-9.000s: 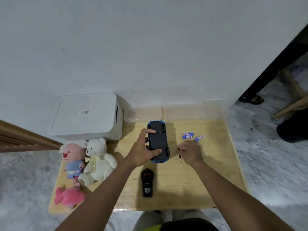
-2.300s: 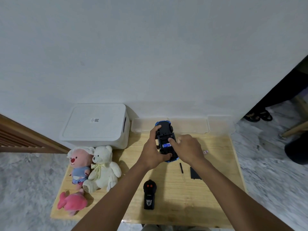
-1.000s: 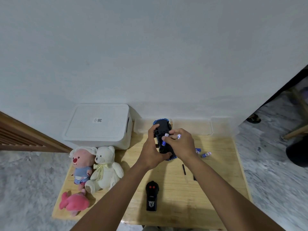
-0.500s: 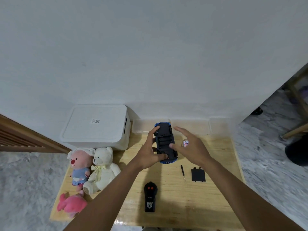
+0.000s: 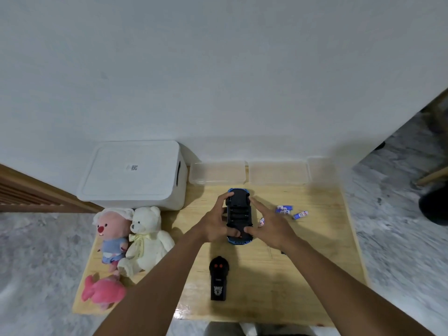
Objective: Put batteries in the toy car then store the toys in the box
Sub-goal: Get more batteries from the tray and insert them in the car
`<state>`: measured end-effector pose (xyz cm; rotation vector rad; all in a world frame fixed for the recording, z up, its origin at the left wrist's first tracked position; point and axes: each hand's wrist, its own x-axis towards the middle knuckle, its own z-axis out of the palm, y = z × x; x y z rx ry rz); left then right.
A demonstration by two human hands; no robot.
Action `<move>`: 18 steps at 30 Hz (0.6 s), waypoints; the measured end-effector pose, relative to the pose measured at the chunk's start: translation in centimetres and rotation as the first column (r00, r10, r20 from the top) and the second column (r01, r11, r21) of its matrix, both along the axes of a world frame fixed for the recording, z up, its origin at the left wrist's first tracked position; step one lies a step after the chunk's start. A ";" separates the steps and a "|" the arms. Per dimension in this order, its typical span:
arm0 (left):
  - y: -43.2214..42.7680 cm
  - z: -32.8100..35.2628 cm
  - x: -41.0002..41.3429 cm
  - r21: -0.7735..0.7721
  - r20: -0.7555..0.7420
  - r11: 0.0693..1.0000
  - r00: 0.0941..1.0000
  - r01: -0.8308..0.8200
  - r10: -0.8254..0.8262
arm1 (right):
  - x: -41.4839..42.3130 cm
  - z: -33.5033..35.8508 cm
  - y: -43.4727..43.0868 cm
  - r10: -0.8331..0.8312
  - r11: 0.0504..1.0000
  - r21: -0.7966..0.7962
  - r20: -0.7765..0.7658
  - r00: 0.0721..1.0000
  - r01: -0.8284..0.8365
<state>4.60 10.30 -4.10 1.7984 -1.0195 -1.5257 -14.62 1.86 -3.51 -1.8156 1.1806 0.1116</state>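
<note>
My left hand (image 5: 214,226) curls round the upturned toy car (image 5: 238,212) on the table (image 5: 315,263), while my right hand (image 5: 271,226) spreads wide, thumb touching the car's near end, loose batteries (image 5: 284,209) lying just beyond its fingertips.

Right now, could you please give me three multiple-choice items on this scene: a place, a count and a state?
1. Where is the black remote control? A on the white box; B on the wooden table, nearer the person than the toy car; C in a clear container.
2. How many plush toys sit at the table's left? A one; B five; C three.
3. How does the toy car lie? A upside down; B on its wheels; C in the box.
Key: 1 B, it lies on bare wood; 2 C, pink-faced plush, white teddy bear, pink plush; 3 A, its black underside faces up.
</note>
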 end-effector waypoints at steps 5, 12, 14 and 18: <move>0.1 -1.4 0.2 0.007 0.034 1.000 0.999 0.007 -0.007 | 0.3 -1.7 0.0 0.015 1.000 -0.027 -0.024 1.000 -0.016; -0.3 -0.2 0.5 -0.059 0.220 0.996 0.974 0.069 -0.054 | -1.6 -0.5 -2.3 -0.162 0.965 -0.206 0.019 0.987 0.162; -1.2 0.9 0.5 -0.131 0.372 0.991 0.928 0.033 0.018 | -3.1 0.4 -3.7 -0.184 0.957 -0.221 0.034 0.982 0.187; -5.8 3.8 -2.2 -0.301 0.506 0.947 0.861 0.111 0.059 | -6.9 2.2 -7.6 -0.247 0.926 -0.281 0.057 0.967 0.253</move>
